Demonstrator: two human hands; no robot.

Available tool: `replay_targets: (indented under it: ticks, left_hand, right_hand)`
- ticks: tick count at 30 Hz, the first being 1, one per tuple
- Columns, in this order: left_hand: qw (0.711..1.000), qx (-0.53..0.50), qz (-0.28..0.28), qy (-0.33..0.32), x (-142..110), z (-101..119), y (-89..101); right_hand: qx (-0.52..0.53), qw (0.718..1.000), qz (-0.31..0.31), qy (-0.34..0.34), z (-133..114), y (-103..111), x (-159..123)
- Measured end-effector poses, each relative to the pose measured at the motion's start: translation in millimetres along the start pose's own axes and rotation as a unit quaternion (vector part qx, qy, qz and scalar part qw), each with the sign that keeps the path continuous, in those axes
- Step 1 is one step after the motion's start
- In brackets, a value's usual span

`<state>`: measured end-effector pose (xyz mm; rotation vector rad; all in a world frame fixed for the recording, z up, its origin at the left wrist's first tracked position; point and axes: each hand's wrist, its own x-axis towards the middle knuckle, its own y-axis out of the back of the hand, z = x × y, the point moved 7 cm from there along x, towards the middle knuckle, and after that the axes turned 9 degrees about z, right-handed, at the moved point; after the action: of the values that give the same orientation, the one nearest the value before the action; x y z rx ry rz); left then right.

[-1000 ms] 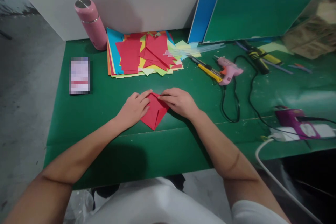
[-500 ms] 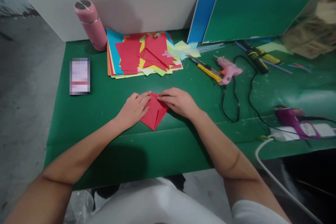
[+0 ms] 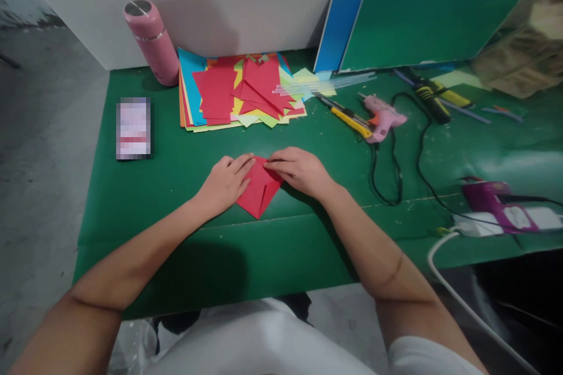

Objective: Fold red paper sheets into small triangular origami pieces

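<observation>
A folded sheet of red paper [image 3: 259,193] lies on the green tabletop in front of me, one corner pointing toward my body. My left hand [image 3: 223,181] rests on its left side, fingertips pressing near the top corner. From the other side my right hand [image 3: 301,171] has its fingers pinched together at the paper's upper right edge. A folded flap with a slit shows on the paper's lower right part. Both hands hide parts of the upper edges.
Behind the paper lies a stack of coloured paper [image 3: 215,94]. A pink flask [image 3: 152,41] stands at the back left, near a blurred-out flat item [image 3: 133,129]. To the right are a yellow cutter [image 3: 349,122], a pink glue gun [image 3: 382,118] with its cord and a power strip [image 3: 479,224].
</observation>
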<state>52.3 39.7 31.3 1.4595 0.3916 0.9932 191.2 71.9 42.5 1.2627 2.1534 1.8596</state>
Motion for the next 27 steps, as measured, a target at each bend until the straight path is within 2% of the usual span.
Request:
replay_targets:
  ticks: [11,18,27]
  left_hand:
    - [1.000,-0.003,0.002,0.005,-0.2,0.3,-0.4]
    - [1.000,-0.017,0.026,-0.002,0.1,-1.7,-0.2]
    - [1.000,-0.004,0.021,-0.005,0.3,-0.1,-1.2]
  right_hand:
    - [0.006,1.000,0.013,0.011,-1.5,2.3,0.6]
    - [0.010,1.000,-0.020,0.004,-0.7,3.0,0.0]
    - [-0.011,0.999,-0.039,0.016,-3.5,4.2,-1.2]
